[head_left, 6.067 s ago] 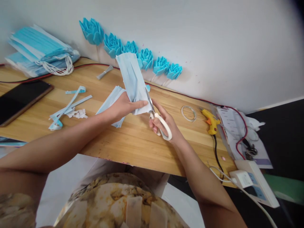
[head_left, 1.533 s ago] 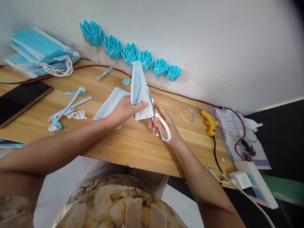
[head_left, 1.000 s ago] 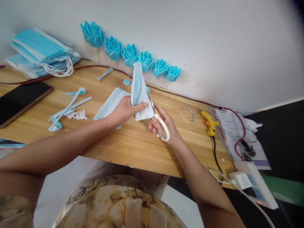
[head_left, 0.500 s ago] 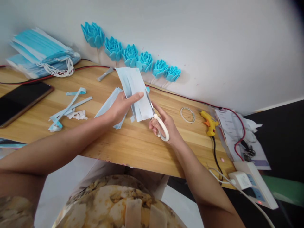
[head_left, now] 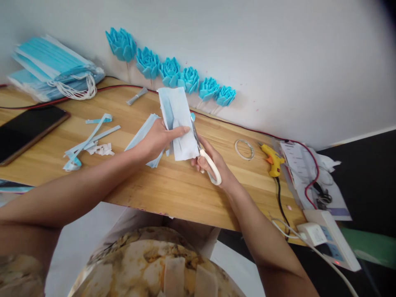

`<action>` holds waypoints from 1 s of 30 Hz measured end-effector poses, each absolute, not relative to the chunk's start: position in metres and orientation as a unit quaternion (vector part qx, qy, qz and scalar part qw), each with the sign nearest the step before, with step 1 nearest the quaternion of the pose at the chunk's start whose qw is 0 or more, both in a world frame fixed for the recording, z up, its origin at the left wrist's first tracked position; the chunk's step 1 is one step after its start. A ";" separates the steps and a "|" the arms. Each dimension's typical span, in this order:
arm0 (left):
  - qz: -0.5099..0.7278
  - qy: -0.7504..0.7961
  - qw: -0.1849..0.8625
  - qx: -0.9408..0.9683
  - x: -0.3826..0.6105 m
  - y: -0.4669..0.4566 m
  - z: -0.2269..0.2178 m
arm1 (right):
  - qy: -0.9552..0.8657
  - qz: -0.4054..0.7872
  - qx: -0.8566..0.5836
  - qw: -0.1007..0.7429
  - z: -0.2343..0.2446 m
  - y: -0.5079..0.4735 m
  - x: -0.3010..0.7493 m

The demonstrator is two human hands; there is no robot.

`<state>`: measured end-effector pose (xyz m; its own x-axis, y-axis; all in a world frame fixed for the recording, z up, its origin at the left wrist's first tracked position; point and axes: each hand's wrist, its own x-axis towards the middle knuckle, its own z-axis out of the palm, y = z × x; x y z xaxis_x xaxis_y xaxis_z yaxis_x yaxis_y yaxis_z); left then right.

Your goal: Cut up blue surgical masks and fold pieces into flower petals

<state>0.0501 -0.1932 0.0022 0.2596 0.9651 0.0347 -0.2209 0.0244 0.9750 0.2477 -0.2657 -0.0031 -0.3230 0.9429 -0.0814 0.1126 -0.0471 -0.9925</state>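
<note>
Pinched in my left hand (head_left: 157,140) is a pale blue and white face mask (head_left: 177,107), held up over the table with its pleats partly unfolded. My right hand (head_left: 215,163) grips a pair of scissors (head_left: 211,167) by the white handles. The blades lie along the mask's right edge; how far they are apart is hard to make out. Beneath my left hand, more pale blue mask pieces (head_left: 142,132) rest on the wood. To the left lie cut blue strips (head_left: 89,142) and small white scraps (head_left: 104,149).
Several blue flowers (head_left: 170,73) on sticks lean against the wall. A stack of masks (head_left: 52,66) and a phone (head_left: 31,128) are at left. Right of my hands are a roll of tape (head_left: 244,149), a yellow glue gun (head_left: 272,159), papers (head_left: 297,165) and a power strip (head_left: 335,243).
The mask has shifted slightly right and turned more upright in my left hand. The scissors have moved a little with its right edge. Other things stay in place.
</note>
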 end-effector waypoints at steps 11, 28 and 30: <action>0.435 0.404 0.617 0.516 0.052 -0.198 0.006 | -0.581 0.569 -0.449 0.370 -0.004 -0.265 0.247; 0.444 0.374 0.641 0.502 0.051 -0.199 0.003 | -0.552 0.574 -0.464 0.389 0.002 -0.269 0.244; 0.449 0.371 0.642 0.498 0.051 -0.199 0.002 | -0.548 0.574 -0.467 0.389 0.003 -0.269 0.243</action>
